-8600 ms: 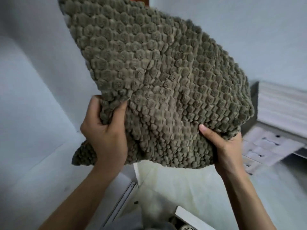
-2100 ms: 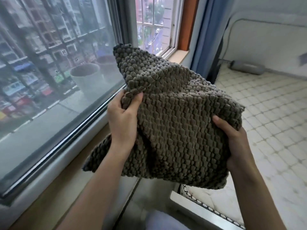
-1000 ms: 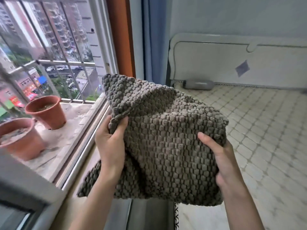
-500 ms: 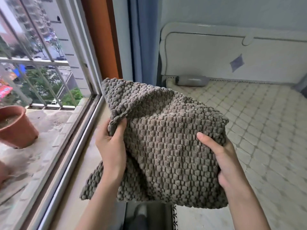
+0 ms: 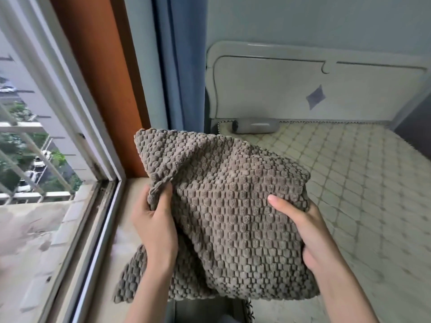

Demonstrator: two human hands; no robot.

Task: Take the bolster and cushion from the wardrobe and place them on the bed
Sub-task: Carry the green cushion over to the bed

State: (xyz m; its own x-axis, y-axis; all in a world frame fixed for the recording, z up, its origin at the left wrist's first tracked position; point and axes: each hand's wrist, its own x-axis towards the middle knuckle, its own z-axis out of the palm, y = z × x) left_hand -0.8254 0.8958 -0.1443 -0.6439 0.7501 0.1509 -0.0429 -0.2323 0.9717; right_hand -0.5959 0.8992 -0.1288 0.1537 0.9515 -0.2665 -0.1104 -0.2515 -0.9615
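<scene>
A grey-brown cushion (image 5: 224,213) with a knobbly bobble texture hangs in front of me, held up in the air between both hands. My left hand (image 5: 156,227) grips its bunched left edge, thumb over the fabric. My right hand (image 5: 305,231) grips its right side, thumb laid across the front. Beyond it lies the bed (image 5: 363,183), a cream quilted mattress with a diamond pattern. A grey bolster (image 5: 255,126) lies on the bed against the white headboard (image 5: 303,89), at the mattress's far left corner.
A window (image 5: 46,136) with a white frame and outside bars runs along my left, above a pale sill (image 5: 112,241). An orange-brown wall strip (image 5: 102,66) and a blue curtain (image 5: 177,66) stand between window and headboard. A narrow gap separates the sill from the bed's edge.
The view has swung right and closer to the bed; the flower pots have left the view. The cushion stays in the same two-handed grip.
</scene>
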